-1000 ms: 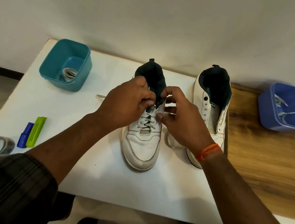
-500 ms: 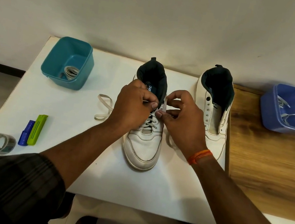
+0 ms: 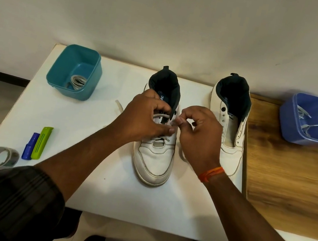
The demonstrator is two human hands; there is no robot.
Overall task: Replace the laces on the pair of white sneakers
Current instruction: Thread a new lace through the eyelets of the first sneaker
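Two white sneakers with dark linings stand on the white table (image 3: 111,196), toes toward me. The left sneaker (image 3: 154,161) is partly laced with a white lace (image 3: 161,117). My left hand (image 3: 143,117) holds the sneaker's upper on its left side, fingers curled over the eyelets. My right hand (image 3: 198,131) pinches the lace end between thumb and forefinger at the shoe's right eyelet row. A loose stretch of the lace (image 3: 119,106) lies on the table behind my left hand. The right sneaker (image 3: 231,120) has no lace.
A teal tub (image 3: 73,72) at the back left holds a coiled lace. A blue tub (image 3: 306,119) with laces sits on the wooden surface at the right. A roll of grey tape (image 3: 1,157), a blue tool (image 3: 29,149) and a green tool (image 3: 41,142) lie front left.
My hands have shifted a little down the shoe's eyelets. A loop of lace now spans between them, and my right hand has changed its pinch on the lace end.
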